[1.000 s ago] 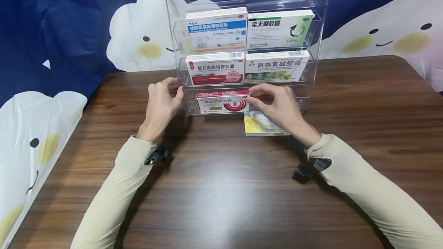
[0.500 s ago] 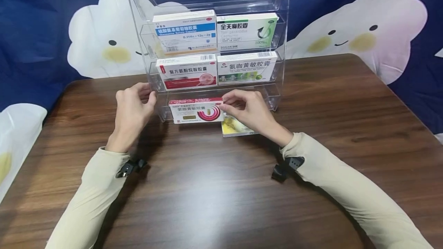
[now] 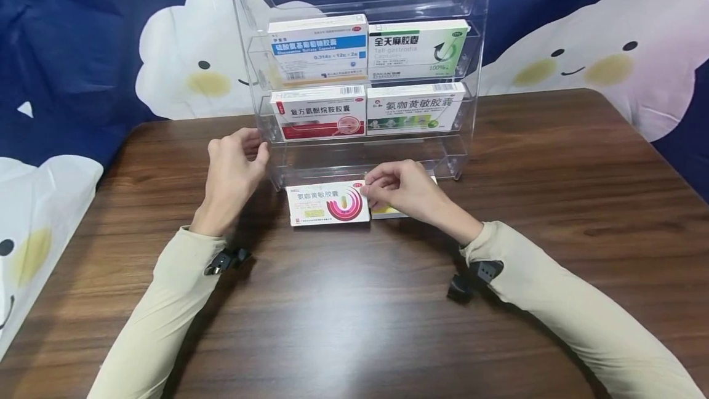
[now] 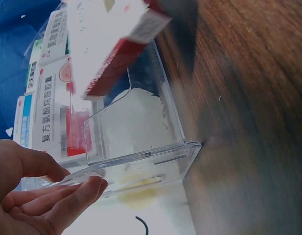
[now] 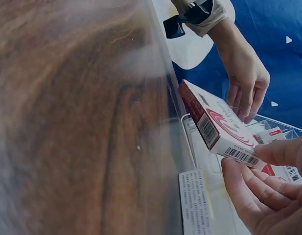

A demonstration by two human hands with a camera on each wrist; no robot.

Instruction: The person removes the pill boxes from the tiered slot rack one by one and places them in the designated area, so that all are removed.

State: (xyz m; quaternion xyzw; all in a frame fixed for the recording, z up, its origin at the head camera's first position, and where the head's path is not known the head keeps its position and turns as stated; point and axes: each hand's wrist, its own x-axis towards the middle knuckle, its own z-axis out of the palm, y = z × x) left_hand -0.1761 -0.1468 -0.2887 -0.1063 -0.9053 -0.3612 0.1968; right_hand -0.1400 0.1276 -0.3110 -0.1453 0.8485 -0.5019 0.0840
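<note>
A clear acrylic rack (image 3: pixel 477 72) stands on the wooden table (image 3: pixel 354 313), with two medicine boxes on each of its upper two tiers. Its bottom tier (image 3: pixel 360 165) holds nothing. My right hand (image 3: pixel 373 193) pinches the right end of a white box with a red swirl (image 3: pixel 327 203), held just in front of the rack. In the right wrist view the fingers (image 5: pixel 239 181) close on the barcode end of that box (image 5: pixel 214 125). My left hand (image 3: pixel 252 151) holds the rack's lower left edge; in the left wrist view thumb and fingers (image 4: pixel 84 188) sit around the acrylic wall (image 4: pixel 155 152).
A yellowish box (image 3: pixel 388 213) lies flat on the table under my right hand, seen also as a flat box (image 5: pixel 197 200) in the right wrist view. A blue cloth with white cloud faces (image 3: pixel 598 60) hangs behind the table.
The red-swirl box has come out of the rack's bottom tier toward me, held by my right hand. My left hand stays at the rack's left edge.
</note>
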